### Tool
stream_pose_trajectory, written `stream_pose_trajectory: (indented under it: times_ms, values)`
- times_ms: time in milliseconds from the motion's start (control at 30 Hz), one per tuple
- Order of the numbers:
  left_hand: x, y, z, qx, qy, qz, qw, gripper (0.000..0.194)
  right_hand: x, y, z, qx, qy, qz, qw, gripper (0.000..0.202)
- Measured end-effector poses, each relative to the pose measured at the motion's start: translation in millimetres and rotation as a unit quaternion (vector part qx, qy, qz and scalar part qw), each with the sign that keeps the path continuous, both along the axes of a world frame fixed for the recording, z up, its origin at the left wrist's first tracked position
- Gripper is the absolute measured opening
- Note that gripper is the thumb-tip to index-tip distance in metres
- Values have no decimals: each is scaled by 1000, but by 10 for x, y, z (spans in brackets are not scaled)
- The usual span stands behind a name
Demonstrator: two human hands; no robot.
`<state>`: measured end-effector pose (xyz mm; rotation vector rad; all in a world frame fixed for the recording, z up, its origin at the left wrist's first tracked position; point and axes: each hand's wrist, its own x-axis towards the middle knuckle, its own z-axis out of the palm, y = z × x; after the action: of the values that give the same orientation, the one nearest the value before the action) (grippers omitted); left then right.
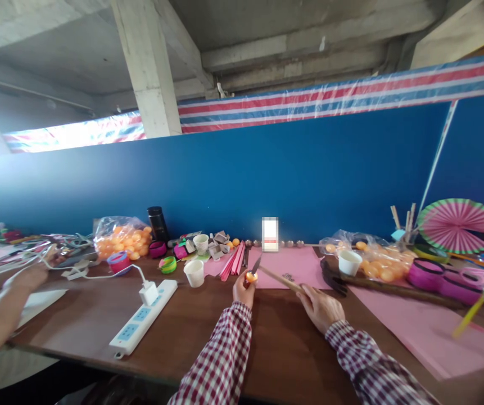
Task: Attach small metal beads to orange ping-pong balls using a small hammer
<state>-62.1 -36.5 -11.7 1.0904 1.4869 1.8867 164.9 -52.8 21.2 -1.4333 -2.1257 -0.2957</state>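
My left hand [244, 291] is closed, pinching a small orange ball [250, 277] over the table. A dark pointed blade-like piece [257, 263] rises just behind the ball; whether it touches the ball I cannot tell. My right hand [321, 308] grips a thin pale wooden stick [281, 279], its far end angled toward the ball. Beneath the stick, a pink sheet [286, 260] lies flat with several small dark bits [288, 277] on it. To the right of that sheet rests a hammer [333, 278] with a dark head and long wooden handle.
Left of my arms lie a white power strip [144, 318] and a paper cup [194, 273]. A bag of orange balls [123, 242] stands farther back, beside a black bottle [158, 223]. Another person's hand [31, 275] works at far left. Purple rolls [426, 273] sit right.
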Motion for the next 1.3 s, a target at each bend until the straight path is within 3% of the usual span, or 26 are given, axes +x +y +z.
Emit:
stream_pose_trajectory:
  times_ms: [633, 967, 1300]
  values:
    - [42, 28, -34, 8, -2, 5, 1000, 42, -3, 22, -46, 6, -7, 8, 1000, 30]
    - [11, -10, 30, 7, -12, 9, 1000, 38, -26, -17, 16, -4, -1, -9, 1000, 29]
    - [3, 33, -39, -6, -46, 8, 999, 38, -22, -24, 18, -14, 12, 1, 1000, 30]
